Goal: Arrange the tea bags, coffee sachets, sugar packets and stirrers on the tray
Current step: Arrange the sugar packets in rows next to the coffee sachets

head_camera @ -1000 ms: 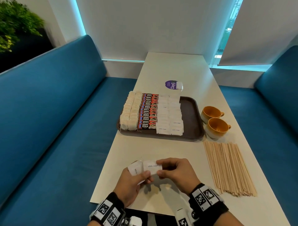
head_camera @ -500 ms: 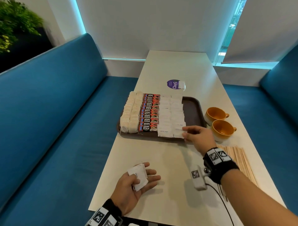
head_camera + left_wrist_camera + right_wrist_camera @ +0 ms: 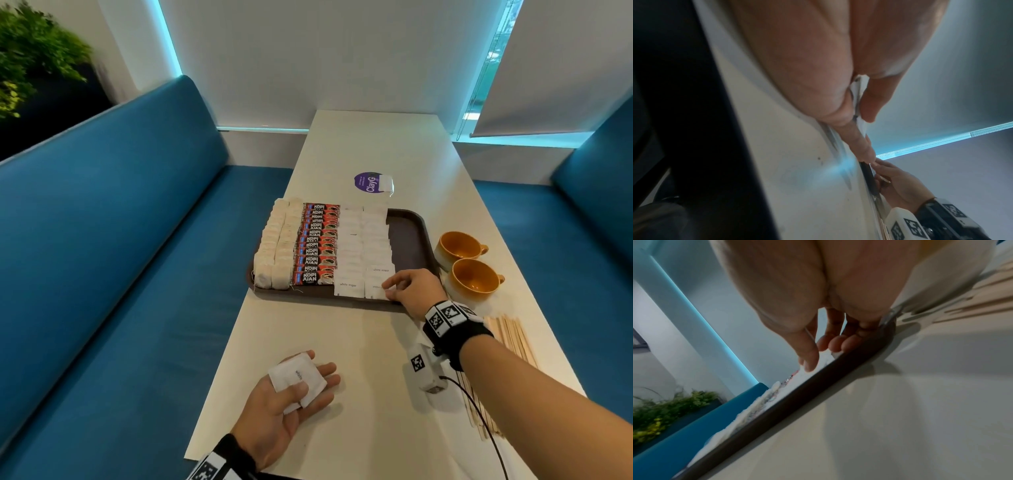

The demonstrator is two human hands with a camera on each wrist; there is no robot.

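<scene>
A dark brown tray [image 3: 409, 240] holds rows of tea bags [image 3: 277, 250], red Kopi Juan coffee sachets [image 3: 317, 245] and white sugar packets [image 3: 359, 240]. My right hand [image 3: 390, 287] reaches over the tray's near edge and pinches the right edge of the nearest sugar packet [image 3: 375, 291], which lies at the front of the right sugar column. Its fingertips [image 3: 834, 345] sit on that white packet just inside the tray rim [image 3: 818, 386]. My left hand [image 3: 308, 383] rests palm up on the table, with its thumb holding a small stack of sugar packets [image 3: 294, 375], also seen edge-on as sugar packets [image 3: 858, 104]. Wooden stirrers [image 3: 510, 339] lie on the table right of my forearm.
Two orange cups [image 3: 459, 246] [image 3: 474, 279] stand right of the tray, close to my right hand. A purple sticker with a white packet [image 3: 373, 182] lies beyond the tray. Blue benches [image 3: 120, 274] flank the white table [image 3: 376, 144]. The tray's right strip is bare.
My right hand took one sugar packet from the left hand's stack, carried it forward and set it down at the front of the tray's right sugar column. The left hand stayed put.
</scene>
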